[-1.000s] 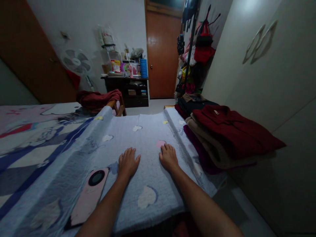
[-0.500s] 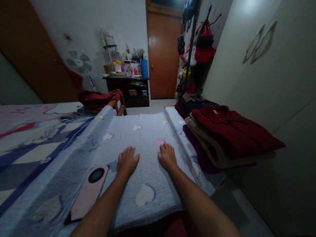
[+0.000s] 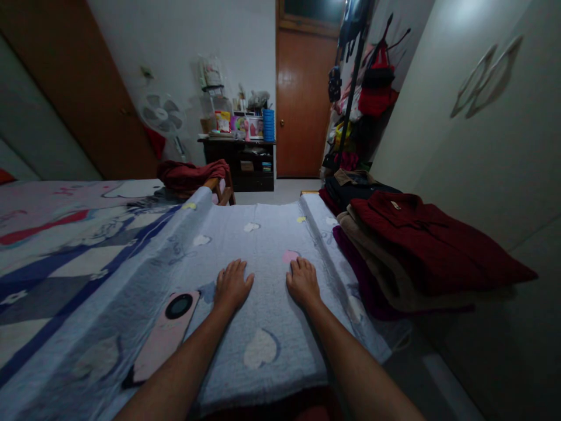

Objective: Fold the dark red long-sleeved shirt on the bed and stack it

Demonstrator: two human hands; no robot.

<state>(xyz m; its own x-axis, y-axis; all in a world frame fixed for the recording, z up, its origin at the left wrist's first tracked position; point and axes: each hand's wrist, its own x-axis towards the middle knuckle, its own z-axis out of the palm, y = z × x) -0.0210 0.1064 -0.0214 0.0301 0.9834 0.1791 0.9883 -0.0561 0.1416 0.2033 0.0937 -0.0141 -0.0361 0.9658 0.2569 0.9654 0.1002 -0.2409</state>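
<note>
Both hands rest palm down on a pale blue cloth (image 3: 267, 292) printed with hearts, which is spread over a flat surface with raised sides. My left hand (image 3: 233, 285) lies left of the middle, fingers stretched and thumb apart, holding nothing. To its right, my right hand (image 3: 304, 282) lies flat beside a pink heart print, fingers extended and likewise holding nothing. A pink phone (image 3: 164, 336) with a round black camera ring lies back side up near my left forearm, which hides part of its edge.
Folded clothes, a dark red garment (image 3: 438, 245) on top, are stacked along the right side. A bed with a checked cover (image 3: 87, 257) stretches to the left. Beyond are a crumpled red cloth (image 3: 190, 175), a fan (image 3: 162, 114), a dark cabinet (image 3: 239, 169) and a wooden door (image 3: 307, 105).
The whole view has shifted slightly, so the scene sits a little further right in the picture. Both hands stay flat in nearly the same place on the cloth.
</note>
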